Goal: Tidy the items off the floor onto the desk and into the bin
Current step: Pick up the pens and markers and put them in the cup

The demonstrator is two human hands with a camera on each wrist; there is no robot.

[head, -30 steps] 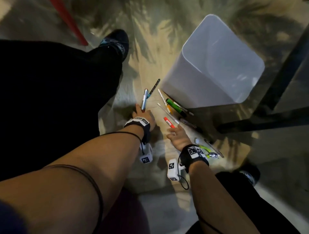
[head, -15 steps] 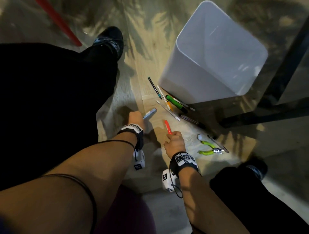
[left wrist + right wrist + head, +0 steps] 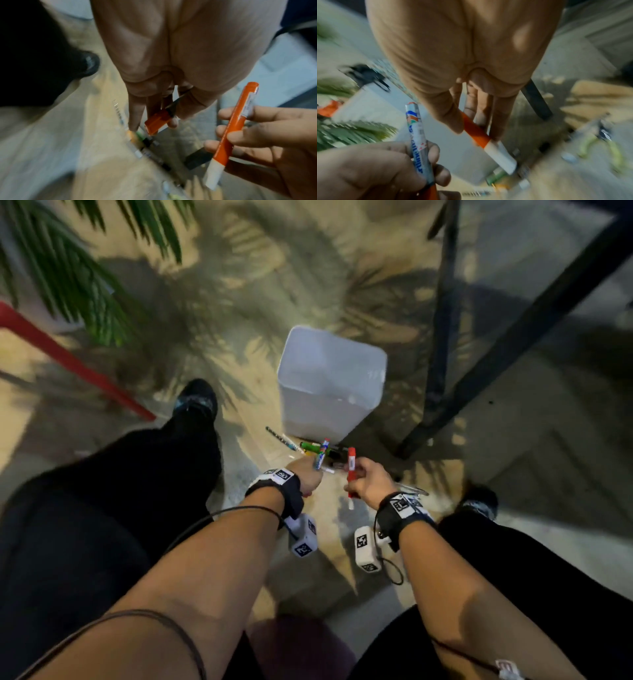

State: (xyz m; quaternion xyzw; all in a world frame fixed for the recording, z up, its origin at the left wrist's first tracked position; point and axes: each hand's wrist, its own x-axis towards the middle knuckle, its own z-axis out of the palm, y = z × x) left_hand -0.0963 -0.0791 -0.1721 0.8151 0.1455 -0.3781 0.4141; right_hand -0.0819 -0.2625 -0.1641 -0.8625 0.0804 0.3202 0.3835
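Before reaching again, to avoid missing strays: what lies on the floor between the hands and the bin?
Head view: loose pens lie at the bin base.

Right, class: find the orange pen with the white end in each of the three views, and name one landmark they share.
Head: orange pen just right of centre, upright in the right hand.
Left wrist: right side, slanting.
Right wrist: centre, under the fingers.
Shared landmark: the white bin.

bin (image 3: 329,392): smooth white plastic | orange pen (image 3: 235,129): glossy plastic | floor (image 3: 534,508): matt wood-look planks
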